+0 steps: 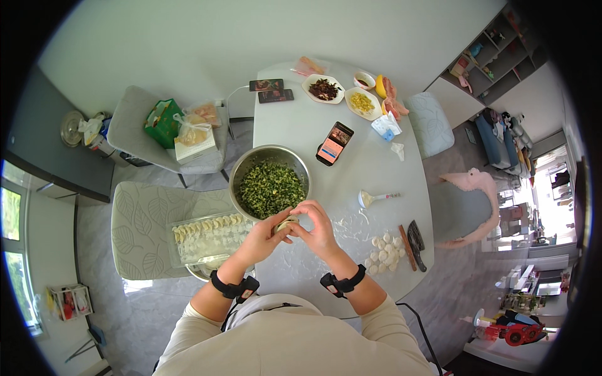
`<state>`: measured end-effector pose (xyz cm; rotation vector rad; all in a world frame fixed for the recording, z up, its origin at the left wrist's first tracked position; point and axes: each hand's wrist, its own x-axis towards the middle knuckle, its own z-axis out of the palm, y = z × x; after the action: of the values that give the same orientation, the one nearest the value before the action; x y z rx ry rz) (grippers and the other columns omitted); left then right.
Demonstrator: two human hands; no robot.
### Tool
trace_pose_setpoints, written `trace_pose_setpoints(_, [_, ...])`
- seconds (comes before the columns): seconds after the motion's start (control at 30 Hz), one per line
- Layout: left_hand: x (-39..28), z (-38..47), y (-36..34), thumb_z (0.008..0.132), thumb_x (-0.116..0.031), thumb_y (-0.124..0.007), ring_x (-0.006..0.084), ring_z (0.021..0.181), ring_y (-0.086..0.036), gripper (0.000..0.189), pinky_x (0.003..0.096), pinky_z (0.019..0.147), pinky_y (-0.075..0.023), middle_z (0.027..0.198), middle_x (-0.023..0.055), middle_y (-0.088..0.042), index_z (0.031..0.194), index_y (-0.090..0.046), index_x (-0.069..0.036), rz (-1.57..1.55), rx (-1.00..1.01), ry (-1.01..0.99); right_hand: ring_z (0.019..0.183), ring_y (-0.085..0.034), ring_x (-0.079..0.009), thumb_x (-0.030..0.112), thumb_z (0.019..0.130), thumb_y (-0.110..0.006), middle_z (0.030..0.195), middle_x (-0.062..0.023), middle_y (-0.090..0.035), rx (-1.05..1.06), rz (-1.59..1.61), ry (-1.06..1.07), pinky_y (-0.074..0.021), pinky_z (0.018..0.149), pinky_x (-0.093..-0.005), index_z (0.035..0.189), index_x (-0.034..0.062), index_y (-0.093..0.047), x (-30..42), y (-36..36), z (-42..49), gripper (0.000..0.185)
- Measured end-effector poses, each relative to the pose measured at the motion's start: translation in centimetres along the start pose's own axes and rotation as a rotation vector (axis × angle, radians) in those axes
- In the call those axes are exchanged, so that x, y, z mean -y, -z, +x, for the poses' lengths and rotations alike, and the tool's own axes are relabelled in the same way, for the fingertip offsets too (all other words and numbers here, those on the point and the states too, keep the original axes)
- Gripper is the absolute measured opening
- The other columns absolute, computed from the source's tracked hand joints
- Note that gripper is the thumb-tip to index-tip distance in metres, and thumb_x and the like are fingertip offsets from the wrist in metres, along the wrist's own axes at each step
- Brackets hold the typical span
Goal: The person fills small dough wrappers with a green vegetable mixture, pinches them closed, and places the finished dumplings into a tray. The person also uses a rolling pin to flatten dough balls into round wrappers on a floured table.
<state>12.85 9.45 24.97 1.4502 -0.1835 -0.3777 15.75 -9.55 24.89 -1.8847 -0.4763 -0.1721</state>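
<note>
Between my left hand and my right hand is a partly folded dumpling, its edge pinched by the fingers of both. They hold it at the near rim of a steel mixing bowl, which contains chopped green filling. Left of my left hand, a clear tray bears a row of folded dumplings along its far side on a floury base. To the right of my right hand lie several small dough pieces, with flour smears on the table.
A wooden rolling pin and a dark-bladed knife lie near the table's right edge. Beyond are a white spoon, a lit phone, and dishes of dark food and yellow food. Chairs stand at left.
</note>
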Motion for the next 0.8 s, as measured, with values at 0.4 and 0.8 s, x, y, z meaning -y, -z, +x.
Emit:
trace_pose_setpoints(0.4, [-1.1,-0.1,-0.3,0.103,0.004,-0.056,0.0168,0.101,-0.071,0.062,0.0303,0.078,-0.0592,0.125,0.0132,-0.067,0.16,-0.033,0.002,0.108,0.053,-0.036,0.093,-0.066,-0.0236,-0.002,0.082,-0.079,0.097,-0.0059,-0.07,0.028,-0.027,0.09,-0.0533,0.08,-0.0355,0.098,0.0048,-0.079,-0.2,0.3,-0.4,0.017])
trace_pose_setpoints(0.8, [0.3,0.6,-0.5,0.103,-0.003,-0.063,0.0157,0.095,-0.069,0.064,0.0279,0.075,-0.0558,0.117,0.0111,-0.069,0.159,-0.033,0.003,-0.16,0.006,-0.072,0.093,-0.065,-0.023,0.0,0.084,-0.079,0.099,-0.0059,-0.07,-0.024,-0.048,0.09,-0.0535,0.083,-0.034,0.102,0.0056,-0.08,0.9,1.3,-0.1,0.018])
